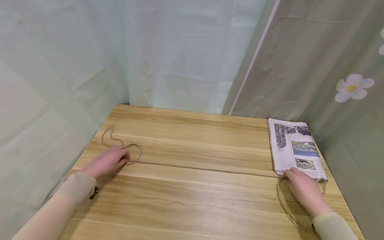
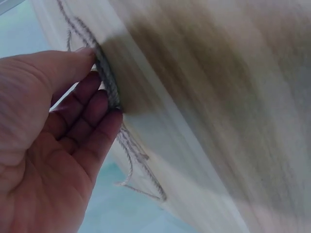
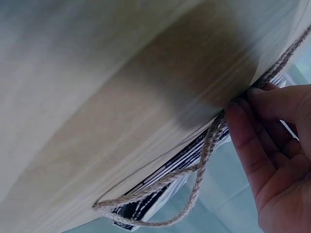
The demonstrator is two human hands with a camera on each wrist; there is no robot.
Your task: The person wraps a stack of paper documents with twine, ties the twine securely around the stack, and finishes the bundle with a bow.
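A length of brown jute twine (image 1: 198, 168) runs nearly straight across the wooden table (image 1: 180, 200) between both hands. At the table's left side, my left hand (image 1: 111, 161) pinches it between thumb and fingertips; loose loops curl beyond that hand. In the left wrist view several strands of twine (image 2: 127, 141) lie together at the fingertips. My right hand (image 1: 304, 190) pinches the other end beside the near edge of a folded newspaper (image 1: 283, 156), partly covering it. A doubled tail hangs back toward the person. The right wrist view shows a twine loop (image 3: 194, 187) below the fingers.
The newspaper stack lies at the table's right edge, its printed side up. Pale green curtains (image 1: 186, 56) hang right behind the table and along its left side. A darker curtain (image 1: 282, 66) with a white flower (image 1: 354, 88) borders the right.
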